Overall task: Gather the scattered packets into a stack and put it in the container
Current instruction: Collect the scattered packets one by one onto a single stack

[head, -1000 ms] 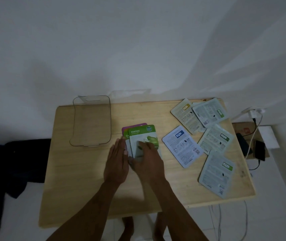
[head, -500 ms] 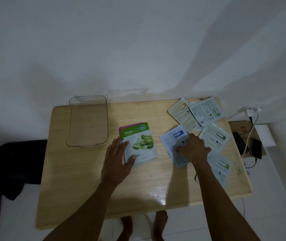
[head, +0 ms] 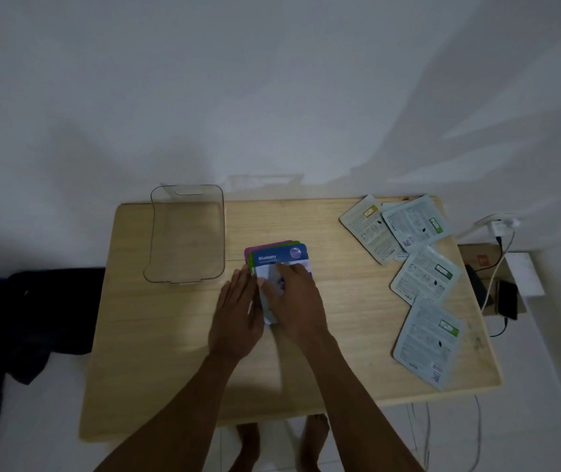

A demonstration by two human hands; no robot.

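A small stack of packets (head: pixel 277 255) lies mid-table, a blue "Blueberry" packet on top of green and purple ones. My right hand (head: pixel 294 301) presses flat on the blue packet, fingers covering its lower half. My left hand (head: pixel 236 313) rests against the stack's left edge, fingers straight. A clear plastic container (head: pixel 187 233) stands empty at the back left, just left of the stack. Several pale packets lie face down on the right: two overlapping at the back (head: pixel 398 226), one in the middle (head: pixel 425 274), one near the front edge (head: pixel 429 338).
The wooden table (head: pixel 170 335) stands against a white wall. A dark cloth (head: pixel 34 318) lies on the floor at the left. At the right, off the table, are a phone (head: pixel 507 299), a charger with cables (head: pixel 497 228) and a cardboard box. My bare feet show below the front edge.
My right hand reached right, took the blue-labelled packet from the table and brought it back, face up, onto the green packet. My left hand stayed by the stack.
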